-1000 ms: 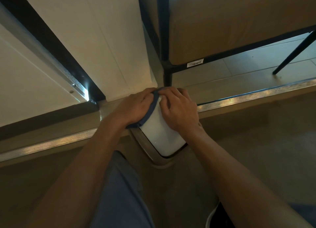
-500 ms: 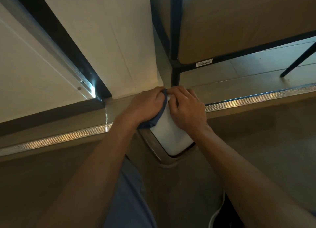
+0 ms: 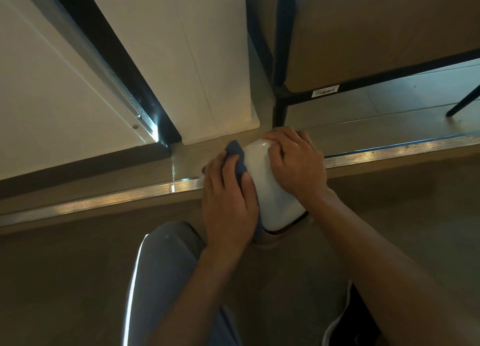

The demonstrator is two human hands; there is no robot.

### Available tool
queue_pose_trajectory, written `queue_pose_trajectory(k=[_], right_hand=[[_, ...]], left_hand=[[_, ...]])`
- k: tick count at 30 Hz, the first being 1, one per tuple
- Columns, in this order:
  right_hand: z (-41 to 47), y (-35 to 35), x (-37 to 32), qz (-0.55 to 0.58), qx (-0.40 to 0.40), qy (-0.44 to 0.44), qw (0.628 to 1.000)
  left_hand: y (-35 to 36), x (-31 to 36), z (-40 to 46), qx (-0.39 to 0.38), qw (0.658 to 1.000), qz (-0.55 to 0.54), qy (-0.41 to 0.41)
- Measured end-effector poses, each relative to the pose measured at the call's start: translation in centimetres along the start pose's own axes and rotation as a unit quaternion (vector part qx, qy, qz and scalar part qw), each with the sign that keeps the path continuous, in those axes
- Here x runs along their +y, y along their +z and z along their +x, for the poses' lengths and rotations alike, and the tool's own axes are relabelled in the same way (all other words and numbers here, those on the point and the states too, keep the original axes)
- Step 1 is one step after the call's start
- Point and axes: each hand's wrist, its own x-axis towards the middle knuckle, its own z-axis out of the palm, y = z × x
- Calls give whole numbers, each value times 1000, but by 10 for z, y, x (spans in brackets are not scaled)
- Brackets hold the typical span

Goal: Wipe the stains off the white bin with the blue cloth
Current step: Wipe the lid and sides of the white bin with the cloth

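Observation:
The white bin (image 3: 272, 190) stands on the floor by a metal threshold strip, seen from above with its smooth lid facing me. My left hand (image 3: 228, 203) lies flat on the blue cloth (image 3: 237, 155) and presses it against the bin's left side; part of the cloth sticks out beyond the fingertips. My right hand (image 3: 296, 161) grips the bin's far right edge with curled fingers. The bin's lower body and left side are hidden by my hands.
A black metal table leg (image 3: 279, 112) stands just behind the bin, under a wooden tabletop (image 3: 376, 34). A white wall panel (image 3: 197, 73) and dark door frame (image 3: 124, 68) are at the left. The metal threshold strip (image 3: 104, 200) runs across the floor. My knee (image 3: 161, 267) is below the hands.
My left hand has slid with the cloth from the bin's far end down along its left side toward me. The right hand stays on the far right edge. The view moved closer.

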Motion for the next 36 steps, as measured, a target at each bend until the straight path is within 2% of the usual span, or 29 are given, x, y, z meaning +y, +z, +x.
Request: queue_pose_trajectory(k=[3,6,9,12,15,18,20,22,24,27,31,34,36], right_hand=[[1,1,-1,-2,-7,6,1000],[2,0,-1,-3,-5,10,1000],[2,-1,0,1,-10,6,1000],[1,-2,-1,5,-7,0,1000],[1,-2,0,10,-8,-4,1000],[0,-1,1,6,-8,-4,1000],[0,0,1,5,-6,1,1000],[0,1,-1,4,-1,8,1000],[1,1,-2,6,2,8,1000],[-1,1,-1,3,0,1,1000],[0,-1,1,0,-1,-2,1000],[0,-1,0,8,-3,-2,1000],[0,0,0,6,1,3,1000]], left_hand=[[-3,3,44,-33,995,7,-91],[3,8,24,25,999,23,-40],[25,11,-51,51,998,19,-17],[38,10,-88,49,997,-43,-44],[31,9,-61,59,987,-121,-92],[15,4,3,64,946,-240,-207],[9,-1,25,56,927,-286,-237],[14,0,8,80,934,-282,-205],[27,15,-38,99,949,-230,-191],[43,32,-94,81,960,-194,-184],[30,10,-44,84,943,-257,-192],[12,-10,21,41,898,-343,-272],[11,-11,26,40,891,-358,-274]])
